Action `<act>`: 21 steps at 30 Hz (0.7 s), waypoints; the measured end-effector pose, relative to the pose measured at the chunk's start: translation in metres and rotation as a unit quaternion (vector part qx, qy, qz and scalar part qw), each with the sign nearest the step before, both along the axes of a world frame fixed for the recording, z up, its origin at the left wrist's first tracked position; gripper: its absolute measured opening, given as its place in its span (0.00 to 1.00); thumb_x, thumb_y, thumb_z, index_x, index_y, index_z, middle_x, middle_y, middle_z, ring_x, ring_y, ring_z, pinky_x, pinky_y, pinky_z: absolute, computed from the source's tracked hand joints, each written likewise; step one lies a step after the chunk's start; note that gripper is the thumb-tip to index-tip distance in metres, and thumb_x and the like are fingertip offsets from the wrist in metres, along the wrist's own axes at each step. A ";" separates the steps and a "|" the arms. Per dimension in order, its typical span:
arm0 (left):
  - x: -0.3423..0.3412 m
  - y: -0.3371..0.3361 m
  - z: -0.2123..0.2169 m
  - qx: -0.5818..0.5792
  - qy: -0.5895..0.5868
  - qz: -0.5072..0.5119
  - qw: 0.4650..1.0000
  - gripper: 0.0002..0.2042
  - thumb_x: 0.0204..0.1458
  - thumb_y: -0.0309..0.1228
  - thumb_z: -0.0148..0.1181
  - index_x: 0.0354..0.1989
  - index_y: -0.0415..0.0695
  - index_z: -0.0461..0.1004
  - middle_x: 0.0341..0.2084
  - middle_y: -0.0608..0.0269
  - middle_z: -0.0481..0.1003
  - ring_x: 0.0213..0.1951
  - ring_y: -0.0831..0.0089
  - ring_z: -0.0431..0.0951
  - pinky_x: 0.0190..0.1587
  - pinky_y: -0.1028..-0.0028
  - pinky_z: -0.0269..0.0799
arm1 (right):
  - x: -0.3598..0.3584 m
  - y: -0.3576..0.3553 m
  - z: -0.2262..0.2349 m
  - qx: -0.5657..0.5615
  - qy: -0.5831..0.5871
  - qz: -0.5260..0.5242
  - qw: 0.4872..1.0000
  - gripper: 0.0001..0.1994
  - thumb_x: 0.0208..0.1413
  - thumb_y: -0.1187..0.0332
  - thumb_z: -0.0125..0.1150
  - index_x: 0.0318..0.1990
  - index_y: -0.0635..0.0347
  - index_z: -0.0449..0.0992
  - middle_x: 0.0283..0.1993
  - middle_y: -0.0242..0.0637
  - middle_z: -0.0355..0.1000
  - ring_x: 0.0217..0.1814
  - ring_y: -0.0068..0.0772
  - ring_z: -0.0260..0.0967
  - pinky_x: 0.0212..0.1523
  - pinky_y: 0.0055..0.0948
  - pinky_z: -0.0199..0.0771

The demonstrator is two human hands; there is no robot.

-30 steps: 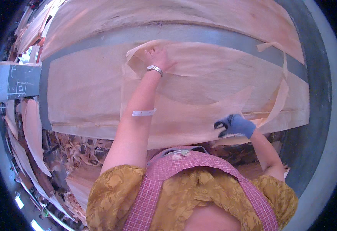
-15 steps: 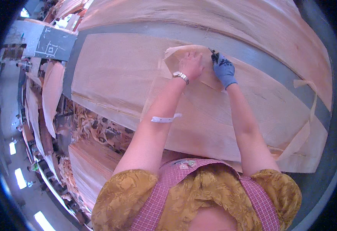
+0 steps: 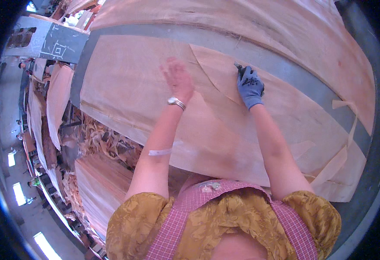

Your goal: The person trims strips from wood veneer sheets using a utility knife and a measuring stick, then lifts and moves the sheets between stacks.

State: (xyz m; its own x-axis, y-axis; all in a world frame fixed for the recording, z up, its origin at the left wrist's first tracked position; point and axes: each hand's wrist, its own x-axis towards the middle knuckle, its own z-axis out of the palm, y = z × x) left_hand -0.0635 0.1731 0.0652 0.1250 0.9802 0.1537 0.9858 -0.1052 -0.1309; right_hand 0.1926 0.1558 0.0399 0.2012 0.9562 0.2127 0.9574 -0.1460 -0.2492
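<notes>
A broad, thin sheet of pale wood veneer point(image 3: 129, 73) lies across the grey tabletop in front of me. On its right part another veneer piece point(image 3: 218, 65) lies nearly flat, its curved edge running between my hands. My left hand point(image 3: 177, 80), bare with a metal watch at the wrist, hovers over or lightly meets the veneer, fingers apart and blurred. My right hand point(image 3: 250, 86), in a blue-grey glove, rests closed at the piece's far edge. A small dark tool point(image 3: 238, 66) pokes out from its fingers; its kind is unclear.
A large veneer stack point(image 3: 285, 26) lies beyond a grey strip of table point(image 3: 164, 30). Narrow veneer strips point(image 3: 333, 167) lie at the right. Tangled veneer scraps point(image 3: 107, 138) and another stack point(image 3: 99, 177) are at the lower left, below the table edge.
My left hand has moved left, off the veneer piece it was pressing. The piece's raised, curled edge now lies flatter. My right hand has shifted slightly left and nearer.
</notes>
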 end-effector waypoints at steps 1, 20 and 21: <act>0.009 0.002 -0.001 0.007 0.013 -0.061 0.998 0.31 0.54 0.42 0.55 0.64 0.40 0.60 0.66 0.53 0.57 0.68 0.58 0.54 0.70 0.50 0.36 | 0.000 0.000 0.001 -0.008 -0.001 -0.005 1.000 0.14 0.61 0.53 0.51 0.39 0.54 0.69 0.34 0.46 0.72 0.33 0.50 0.75 0.27 0.48 0.75; 0.054 0.070 -0.013 -0.093 -0.183 0.003 0.979 0.33 0.43 0.45 0.69 0.58 0.43 0.67 0.63 0.47 0.60 0.65 0.53 0.59 0.65 0.60 0.57 | -0.065 0.174 0.027 0.001 -0.087 0.407 0.909 0.09 0.61 0.63 0.49 0.47 0.49 0.69 0.40 0.45 0.74 0.41 0.50 0.75 0.37 0.45 0.76; 0.055 0.070 -0.010 -0.094 -0.179 0.001 0.979 0.35 0.43 0.44 0.69 0.60 0.43 0.66 0.64 0.47 0.60 0.64 0.52 0.59 0.65 0.60 0.58 | -0.073 0.184 0.025 -0.016 -0.122 0.426 0.896 0.09 0.60 0.64 0.50 0.47 0.48 0.70 0.39 0.44 0.75 0.41 0.49 0.76 0.37 0.44 0.76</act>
